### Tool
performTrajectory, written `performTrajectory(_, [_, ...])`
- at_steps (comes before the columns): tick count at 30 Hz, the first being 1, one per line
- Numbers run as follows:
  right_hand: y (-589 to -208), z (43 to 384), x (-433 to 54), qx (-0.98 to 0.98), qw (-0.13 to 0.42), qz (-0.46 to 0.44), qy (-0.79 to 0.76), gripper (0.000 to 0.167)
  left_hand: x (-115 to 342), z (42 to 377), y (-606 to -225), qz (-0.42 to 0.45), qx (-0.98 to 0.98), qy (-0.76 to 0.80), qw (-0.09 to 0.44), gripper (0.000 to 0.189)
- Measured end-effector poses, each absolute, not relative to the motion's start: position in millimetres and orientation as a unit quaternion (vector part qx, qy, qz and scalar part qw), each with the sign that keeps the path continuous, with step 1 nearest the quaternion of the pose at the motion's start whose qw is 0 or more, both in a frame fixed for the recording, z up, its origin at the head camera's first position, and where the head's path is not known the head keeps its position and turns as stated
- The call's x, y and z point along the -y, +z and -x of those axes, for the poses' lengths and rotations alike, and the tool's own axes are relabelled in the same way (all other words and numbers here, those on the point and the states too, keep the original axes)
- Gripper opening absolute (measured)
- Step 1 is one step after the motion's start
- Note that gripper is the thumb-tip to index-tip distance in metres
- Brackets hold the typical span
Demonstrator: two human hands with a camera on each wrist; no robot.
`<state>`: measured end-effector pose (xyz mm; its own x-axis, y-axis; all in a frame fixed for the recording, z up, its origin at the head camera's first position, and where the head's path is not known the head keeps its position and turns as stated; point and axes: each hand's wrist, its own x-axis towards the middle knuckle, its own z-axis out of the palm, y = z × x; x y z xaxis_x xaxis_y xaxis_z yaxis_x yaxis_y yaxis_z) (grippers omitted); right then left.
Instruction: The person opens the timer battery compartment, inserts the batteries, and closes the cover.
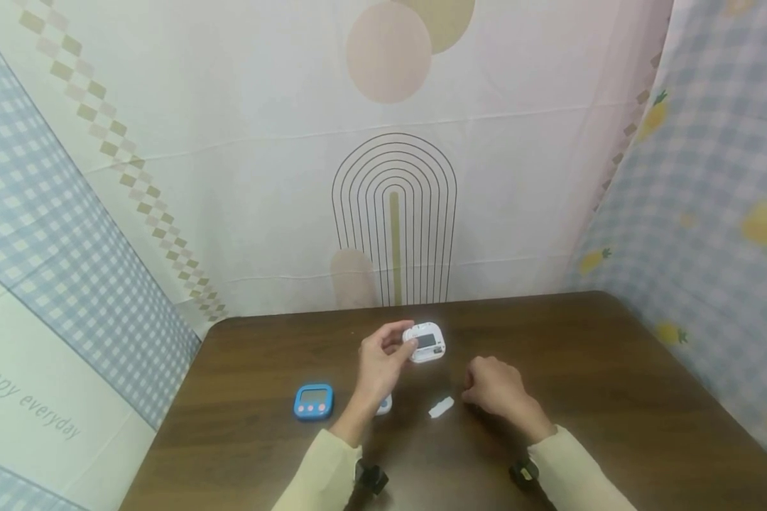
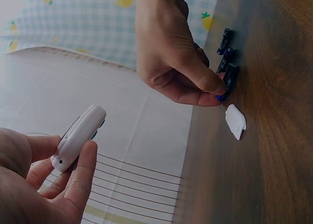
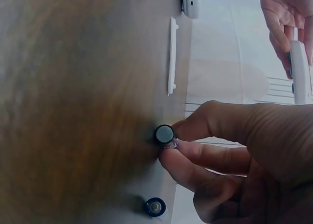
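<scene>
"Beginning with the white device (image 1: 425, 343): location and condition?"

"Held above the counter (image 1: 581, 369) in the left hand (image 1: 383, 355), thumb on its back, fingers behind. Casing white, corners rounded, a dark rectangle on the back, which faces the head camera. The left wrist view gives it edge-on, with a small dark slot at one end."

"Any container?"

"One: an uncovered recess (image 1: 438, 350) in the device's back. Its contents are too small to tell. A loose white cover (image 1: 442, 407) lies on the counter, just beside the right hand (image 1: 495, 385)."

"State of that hand?"

"Pinching a dark battery (image 3: 165, 134) between thumb and fingers, flat grey end towards the right wrist camera. Whether it touches the counter, I cannot tell. A blue-rimmed battery (image 3: 155, 207) lies near."

"Remaining items?"

"A blue device (image 1: 314, 402), face up, grey display, three pink buttons. A second white device (image 1: 384, 406) is mostly hidden by the left forearm."
</scene>
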<state>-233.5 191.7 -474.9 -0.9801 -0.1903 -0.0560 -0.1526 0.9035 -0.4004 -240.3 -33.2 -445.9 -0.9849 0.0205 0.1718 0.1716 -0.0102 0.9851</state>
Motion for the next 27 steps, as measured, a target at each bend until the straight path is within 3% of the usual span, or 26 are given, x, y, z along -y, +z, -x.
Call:
performTrajectory(14, [-474, 233, -188, -0.977, 0.027, 0.091, -0.192, 0.027, 34, 240, -446, 0.069, 0.697, -0.712, 0.052, 0.031])
performTrajectory(22, [-475, 239, -190, -0.959, 0.009, 0.103, -0.263, 0.006, 34, 240, -447, 0.064, 0.698, -0.712, 0.05, 0.031])
performTrajectory(27, [-474, 243, -193, -0.928, 0.013, 0.133, -0.347, 0.013, 34, 240, -448, 0.063, 0.702, -0.708, 0.05, 0.03])
